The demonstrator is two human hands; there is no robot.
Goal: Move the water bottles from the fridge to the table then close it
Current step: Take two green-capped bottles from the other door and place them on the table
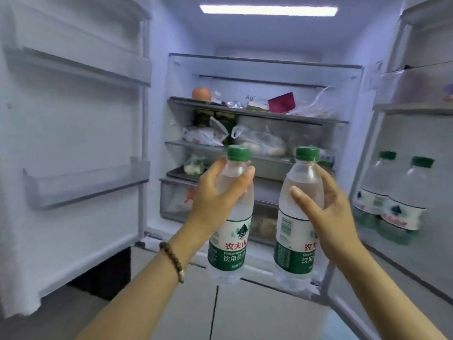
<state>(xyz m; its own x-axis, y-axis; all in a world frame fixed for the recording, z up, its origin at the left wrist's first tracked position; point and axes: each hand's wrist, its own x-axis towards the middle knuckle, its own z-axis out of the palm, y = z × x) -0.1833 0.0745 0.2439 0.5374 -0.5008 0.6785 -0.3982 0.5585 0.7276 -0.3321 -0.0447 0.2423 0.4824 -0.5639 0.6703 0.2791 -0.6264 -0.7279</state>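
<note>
Your left hand (215, 192) grips a clear plastic water bottle with a green cap and a green-and-white label (230, 236), fingers curled round its upper body just under the cap. Your right hand (328, 204) holds a second, matching clear water bottle (294, 241) the same way, with the thumb lying across the front. Both bottles stand roughly upright in the middle of the frame, side by side but apart, in the air in front of the open white two-door fridge (343, 77).

At the right edge of the frame, two more green-capped water bottles (392, 200) stand next to each other in the shelf of the open right door. The open left door (73, 131) fills the left of the frame, its clear shelves in view.

Inside the fridge, a round orange-red fruit (201, 94) and a dark red box (282, 101) sit on the upper glass shelf. Crumpled clear plastic bags (259, 141) lie on the shelf below. A bright light strip (268, 9) glows at the top of the frame. A brown beaded bracelet (172, 261) circles your left wrist, lower left of centre. Pale floor tiles (257, 315) show at the bottom.
</note>
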